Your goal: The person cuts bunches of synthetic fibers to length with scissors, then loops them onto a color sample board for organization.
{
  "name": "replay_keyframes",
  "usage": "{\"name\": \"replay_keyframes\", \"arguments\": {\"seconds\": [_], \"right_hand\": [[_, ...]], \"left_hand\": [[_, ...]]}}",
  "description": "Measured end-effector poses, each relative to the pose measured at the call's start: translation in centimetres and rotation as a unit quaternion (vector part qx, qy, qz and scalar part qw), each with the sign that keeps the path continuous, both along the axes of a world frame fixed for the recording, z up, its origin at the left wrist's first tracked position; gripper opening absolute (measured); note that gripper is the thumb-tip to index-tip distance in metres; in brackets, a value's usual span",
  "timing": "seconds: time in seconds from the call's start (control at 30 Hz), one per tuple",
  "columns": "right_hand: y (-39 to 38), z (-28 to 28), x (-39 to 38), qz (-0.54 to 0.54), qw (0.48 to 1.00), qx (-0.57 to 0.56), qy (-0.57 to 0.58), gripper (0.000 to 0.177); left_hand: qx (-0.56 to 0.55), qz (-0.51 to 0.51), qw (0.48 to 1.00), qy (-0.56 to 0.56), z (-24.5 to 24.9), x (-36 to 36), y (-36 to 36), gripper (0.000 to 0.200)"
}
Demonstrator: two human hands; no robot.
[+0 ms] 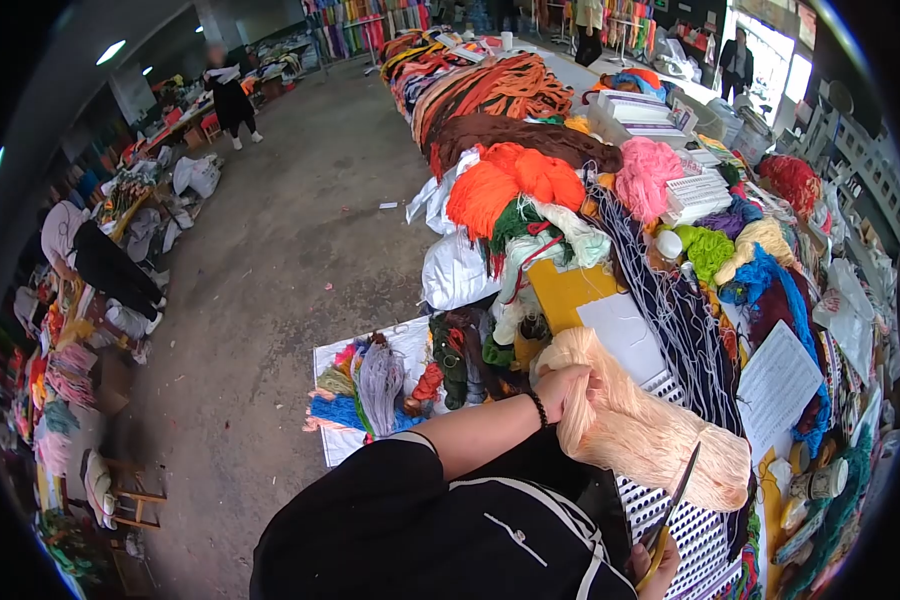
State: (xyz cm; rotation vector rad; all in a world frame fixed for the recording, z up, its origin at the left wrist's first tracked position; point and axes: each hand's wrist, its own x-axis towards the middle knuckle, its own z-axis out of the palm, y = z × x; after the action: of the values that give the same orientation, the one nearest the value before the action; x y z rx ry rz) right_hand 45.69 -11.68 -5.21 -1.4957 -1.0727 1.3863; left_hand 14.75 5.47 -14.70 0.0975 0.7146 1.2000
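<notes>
A thick hank of pale peach yarn (pixel 660 450) lies across a white sheet with rows of dark dots (pixel 690 545). My left hand (pixel 567 392), with a dark bead bracelet at the wrist, is closed round the looped upper-left end of the hank. At the bottom, my right hand (pixel 657 565) holds the yellow handles of a pair of scissors (pixel 682 484). The scissors point up, and their blades lie over the lower right part of the hank, looking nearly closed. Some fingers of my right hand are hidden behind the handles.
Orange yarn (pixel 515 185), pink yarn (pixel 648 178) and dark blue strands (pixel 660 290) are heaped beyond the hank. A handwritten sheet (pixel 778 385) lies at right. A cloth with yarn bundles (pixel 342 440) is at lower left. People (pixel 100 255) stand farther off.
</notes>
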Motion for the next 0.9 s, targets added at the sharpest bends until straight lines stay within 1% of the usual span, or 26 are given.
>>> {"name": "replay_keyframes", "arguments": {"seconds": [0.1, 0.3, 0.37, 0.53, 0.57, 0.6, 0.63, 0.67, 0.73, 0.8, 0.87, 0.9], "right_hand": [[0.0, 0.2, 0.0, 0.004, 1.000, -0.003, -0.017, 0.038], [-0.2, 1.0, -0.4, 0.013, 1.000, -0.016, 0.013, 0.040], [-0.1, 1.0, -0.6, 0.032, 0.999, 0.020, -0.011, 0.039], [0.6, 1.3, -0.1, 0.067, 0.997, 0.010, -0.035, 0.041], [1.6, 3.2, -1.3, 0.098, 0.993, 0.057, -0.041, 0.036], [1.9, 3.5, -1.7, 0.087, 0.994, 0.058, -0.020, 0.036], [2.3, 4.6, -1.7, 0.104, 0.994, 0.032, -0.015, 0.031], [3.0, 6.5, -2.3, 0.116, 0.993, 0.007, -0.009, 0.029], [4.9, 6.5, -2.5, 0.147, 0.983, 0.108, -0.009, 0.027], [7.1, 9.0, -3.6, 0.188, 0.974, 0.129, 0.008, 0.024], [8.9, 13.2, -5.7, 0.205, 0.975, 0.086, 0.008, 0.021], [9.9, 14.6, -6.4, 0.231, 0.968, 0.096, 0.007, 0.019]], "left_hand": [[0.001, -0.001, 1.000, 0.010, 0.1, 0.0, 0.0, 0.019], [0.003, -0.001, 1.000, 0.011, 0.6, 0.0, -0.2, 0.017], [0.003, 0.000, 1.000, 0.010, 0.7, 0.0, -0.2, 0.017], [-0.002, -0.009, 1.000, 0.007, 0.9, 0.0, -0.3, 0.019], [0.003, -0.003, 1.000, 0.010, 0.9, 0.0, -0.4, 0.019], [0.009, 0.001, 1.000, 0.013, 1.0, 0.0, -0.4, 0.019], [0.030, 0.013, 0.999, 0.003, -0.1, 0.1, -0.2, 0.020], [0.037, 0.003, 0.999, -0.005, -0.5, -0.1, -0.1, 0.020], [0.049, 0.012, 0.999, -0.001, -1.0, -0.1, -0.1, 0.020], [0.030, 0.034, 0.999, 0.011, -1.1, 0.1, 0.0, 0.020], [0.028, 0.025, 0.999, 0.023, -1.1, -0.2, 0.0, 0.020], [0.033, 0.019, 0.999, 0.011, -1.0, -0.3, 0.1, 0.019]]}}
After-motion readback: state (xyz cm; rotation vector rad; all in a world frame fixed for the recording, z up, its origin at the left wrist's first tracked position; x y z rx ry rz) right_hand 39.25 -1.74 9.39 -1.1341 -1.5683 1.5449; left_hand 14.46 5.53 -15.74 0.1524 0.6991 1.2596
